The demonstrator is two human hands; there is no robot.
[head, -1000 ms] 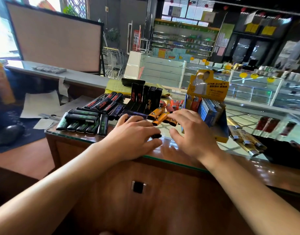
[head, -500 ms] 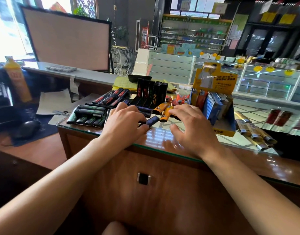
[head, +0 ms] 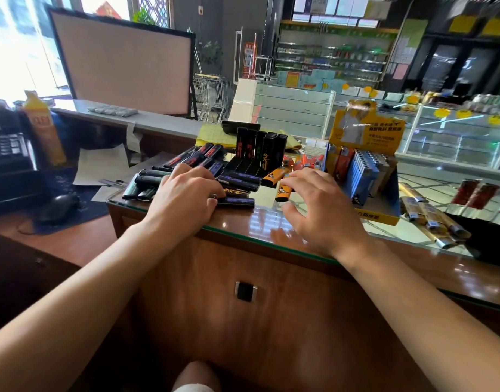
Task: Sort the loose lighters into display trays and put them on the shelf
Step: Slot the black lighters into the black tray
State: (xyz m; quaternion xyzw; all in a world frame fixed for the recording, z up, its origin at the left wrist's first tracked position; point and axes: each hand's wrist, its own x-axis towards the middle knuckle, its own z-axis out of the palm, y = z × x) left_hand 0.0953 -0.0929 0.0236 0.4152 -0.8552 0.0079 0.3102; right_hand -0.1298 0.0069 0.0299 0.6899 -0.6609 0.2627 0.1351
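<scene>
Here: left hand (head: 184, 196) fingers (head: 206, 176) curled, pressing dark lighters (head: 237, 179) onto tabletop (head: 260, 222). Right hand (head: 319, 205) fingers (head: 297, 179) spread, hovering; orange lighter (head: 282, 192) just beneath fingertips, yellow display tray (head: 379, 216) beside.

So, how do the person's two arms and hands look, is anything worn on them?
Both forearms are bare up to the picture's edge: no sleeves show. The left hand and the right hand have no gloves, and no ring, watch or bracelet is visible. The nails look short and unpainted.

Left hand (head: 186, 198) palm-down, fingers curled; right hand (head: 319, 210) spread, hovering.
</scene>
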